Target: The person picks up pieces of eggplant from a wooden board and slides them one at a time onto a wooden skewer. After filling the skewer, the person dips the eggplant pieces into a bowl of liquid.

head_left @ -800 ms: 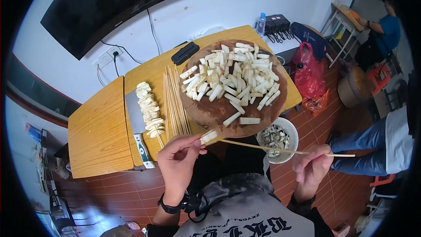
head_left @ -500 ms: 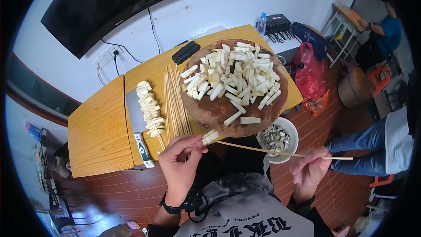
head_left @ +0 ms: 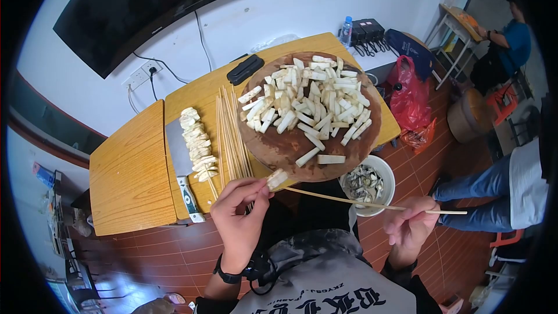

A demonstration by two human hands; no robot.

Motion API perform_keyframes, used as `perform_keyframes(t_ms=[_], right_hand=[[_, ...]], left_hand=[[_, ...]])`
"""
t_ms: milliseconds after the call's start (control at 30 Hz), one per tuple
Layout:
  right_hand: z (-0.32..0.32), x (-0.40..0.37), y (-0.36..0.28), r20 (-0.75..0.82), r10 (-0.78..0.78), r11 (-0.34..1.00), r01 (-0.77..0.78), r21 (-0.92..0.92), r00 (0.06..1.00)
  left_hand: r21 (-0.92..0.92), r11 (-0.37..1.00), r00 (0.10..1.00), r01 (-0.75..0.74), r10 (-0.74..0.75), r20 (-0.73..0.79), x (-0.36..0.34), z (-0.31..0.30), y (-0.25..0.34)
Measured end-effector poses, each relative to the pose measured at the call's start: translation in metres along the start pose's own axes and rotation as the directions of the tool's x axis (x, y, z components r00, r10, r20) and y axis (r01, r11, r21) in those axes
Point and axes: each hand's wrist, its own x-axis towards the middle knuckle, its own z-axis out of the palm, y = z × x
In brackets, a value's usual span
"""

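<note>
Far left, a cleaver is lying on the wooden table, handle toward the wearer; a loaded skewer of pale slices is resting over its blade edge, bare end pointing to the wearer; next, a bundle of bare bamboo skewers is running the same way, just beside the round chopping board; the left hand is coming in below these, thumb and fingertips pinching one pale vegetable baton, which is sticking out to the right of the fingers at the board's near edge; its long axis is tilting up to the right; on the board, loose cut batons are lying heaped.

Key relation: a single bamboo skewer is sloping slightly down from just beside the baton to the right hand; the two long axes are crossing at an angle, not lining up; whether the tip is touching the baton, cannot tell; the left hand is sitting right at that tip, the right hand well apart, its fingers gripping the skewer near the far end, a short length poking out beyond; below the skewer, a white bowl is standing.
</note>
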Motion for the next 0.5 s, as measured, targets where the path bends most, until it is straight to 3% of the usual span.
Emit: perform_keyframes(t_ms=[500], right_hand=[[-0.0017, 0.0012, 0.0022, 0.021, -0.003, 0.999, 0.002, 0.043, 1.0]], left_hand=[[-0.007, 1.0, 1.0, 0.008, -0.008, 0.006, -0.0009, 0.0006, 0.0012]])
